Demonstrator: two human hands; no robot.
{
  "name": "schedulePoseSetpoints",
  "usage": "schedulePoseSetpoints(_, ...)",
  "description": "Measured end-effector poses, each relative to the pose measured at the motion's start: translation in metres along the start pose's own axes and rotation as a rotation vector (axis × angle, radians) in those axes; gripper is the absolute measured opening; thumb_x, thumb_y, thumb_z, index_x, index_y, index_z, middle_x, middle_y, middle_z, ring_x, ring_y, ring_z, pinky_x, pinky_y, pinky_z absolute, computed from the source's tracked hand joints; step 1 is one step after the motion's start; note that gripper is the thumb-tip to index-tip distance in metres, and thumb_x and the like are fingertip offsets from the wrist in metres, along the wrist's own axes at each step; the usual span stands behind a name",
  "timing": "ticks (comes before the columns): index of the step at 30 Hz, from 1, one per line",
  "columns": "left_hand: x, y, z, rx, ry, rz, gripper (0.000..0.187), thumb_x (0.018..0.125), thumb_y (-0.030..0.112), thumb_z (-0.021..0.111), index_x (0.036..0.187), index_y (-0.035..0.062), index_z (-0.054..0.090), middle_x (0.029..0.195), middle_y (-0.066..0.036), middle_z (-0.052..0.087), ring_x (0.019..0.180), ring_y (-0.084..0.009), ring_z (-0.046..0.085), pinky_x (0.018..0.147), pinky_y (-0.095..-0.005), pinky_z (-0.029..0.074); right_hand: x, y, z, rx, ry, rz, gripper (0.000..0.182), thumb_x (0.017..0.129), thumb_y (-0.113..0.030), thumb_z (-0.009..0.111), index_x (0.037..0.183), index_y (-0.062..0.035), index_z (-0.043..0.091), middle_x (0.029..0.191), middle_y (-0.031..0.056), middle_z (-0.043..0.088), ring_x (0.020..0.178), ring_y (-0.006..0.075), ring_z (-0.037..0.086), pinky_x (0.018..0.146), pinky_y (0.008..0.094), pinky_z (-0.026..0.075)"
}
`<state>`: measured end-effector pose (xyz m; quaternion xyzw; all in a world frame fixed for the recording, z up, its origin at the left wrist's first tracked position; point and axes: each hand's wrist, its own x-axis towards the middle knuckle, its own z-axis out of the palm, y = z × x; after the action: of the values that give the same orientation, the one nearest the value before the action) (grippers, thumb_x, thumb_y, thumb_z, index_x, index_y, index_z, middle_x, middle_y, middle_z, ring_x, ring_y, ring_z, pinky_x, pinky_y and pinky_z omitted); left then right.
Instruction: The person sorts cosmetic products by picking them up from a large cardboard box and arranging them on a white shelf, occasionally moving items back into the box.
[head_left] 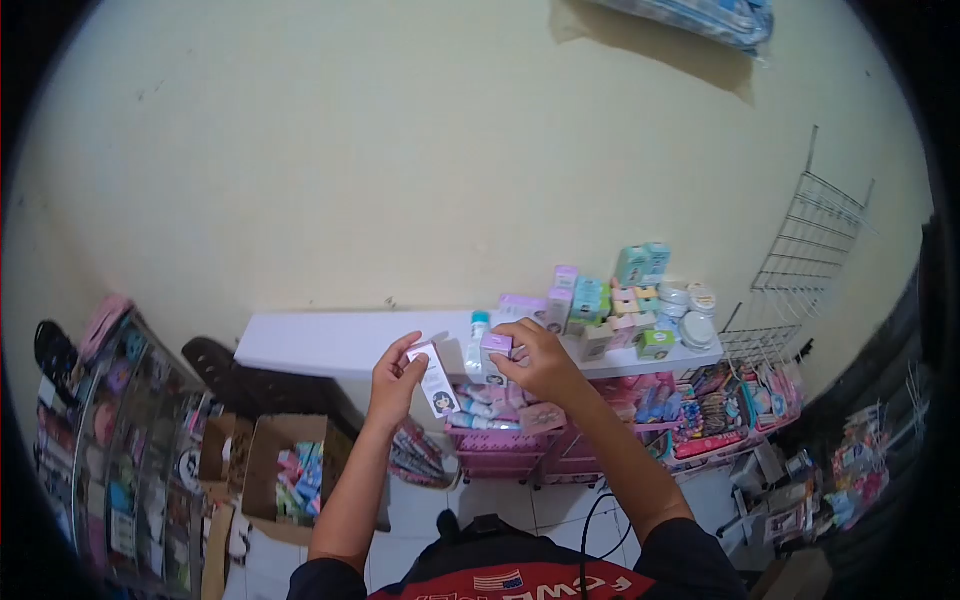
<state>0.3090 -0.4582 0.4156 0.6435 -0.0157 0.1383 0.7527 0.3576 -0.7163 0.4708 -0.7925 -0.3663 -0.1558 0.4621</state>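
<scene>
My left hand (396, 380) holds a slim white box with a small cartoon print (436, 380), tilted, in front of a white shelf (330, 345). My right hand (535, 362) grips a small lilac box (495, 352) close beside it, just right of the white one. Behind the two boxes a small bottle with a teal cap (478, 340) stands on the shelf. Both forearms reach up from the bottom of the view.
Pastel boxes (600, 300) and white jars (690, 310) are stacked at the shelf's right end. Pink drawers with bottles (500, 440) sit below. An open cardboard box of packets (295, 475) is on the floor at left, a wire grid (810, 260) leans at right.
</scene>
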Motion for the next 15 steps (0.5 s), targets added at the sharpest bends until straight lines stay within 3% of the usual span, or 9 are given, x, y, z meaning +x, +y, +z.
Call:
schedulePoseSetpoints(5, -0.045, 0.018, -0.052, 0.009, 0.174, 0.026, 0.045, 0.093, 0.002, 0.069, 0.136, -0.004, 0.055, 0.11, -0.006, 0.068, 0.098, -0.0103, 0.062, 0.086, -0.0241, 0.049, 0.005, -0.031, 0.057, 0.262, -0.18, 0.049, 0.035, 0.087, -0.013, 0.074, 0.117, 0.0006, 0.065, 0.106, 0.0132, 0.068, 0.088, 0.0214, 0.07, 0.076, 0.0336, 0.058)
schedulePoseSetpoints(7, -0.063, 0.022, -0.083, 0.037, 0.233, 0.024, 0.043, 0.093, 0.003, 0.07, 0.134, -0.0033, 0.056, 0.11, -0.006, 0.068, 0.099, -0.0106, 0.063, 0.087, -0.0245, 0.049, 0.007, -0.045, 0.083, 0.34, -0.299, 0.166, 0.035, 0.087, -0.009, 0.075, 0.118, 0.0005, 0.066, 0.097, 0.0121, 0.071, 0.082, 0.0144, 0.068, 0.072, 0.0294, 0.057)
schedulePoseSetpoints(11, -0.105, 0.049, -0.133, 0.028, 0.377, 0.062, 0.037, 0.092, 0.003, 0.071, 0.128, -0.0009, 0.06, 0.11, -0.007, 0.069, 0.1, -0.0119, 0.064, 0.088, -0.0266, 0.051, 0.014, -0.059, 0.148, 0.43, -0.408, 0.104, 0.035, 0.088, -0.008, 0.074, 0.12, 0.0012, 0.065, 0.096, 0.0115, 0.072, 0.082, 0.0127, 0.069, 0.078, 0.0285, 0.057)
schedulePoseSetpoints(15, -0.145, 0.057, -0.203, 0.118, 0.497, 0.059, 0.037, 0.092, 0.003, 0.071, 0.128, -0.0003, 0.06, 0.111, -0.007, 0.068, 0.101, -0.0123, 0.064, 0.089, -0.0274, 0.051, 0.021, -0.081, 0.211, 0.51, -0.515, 0.061, 0.036, 0.09, -0.011, 0.071, 0.124, 0.0004, 0.064, 0.1, 0.0139, 0.073, 0.088, 0.0163, 0.07, 0.08, 0.031, 0.058)
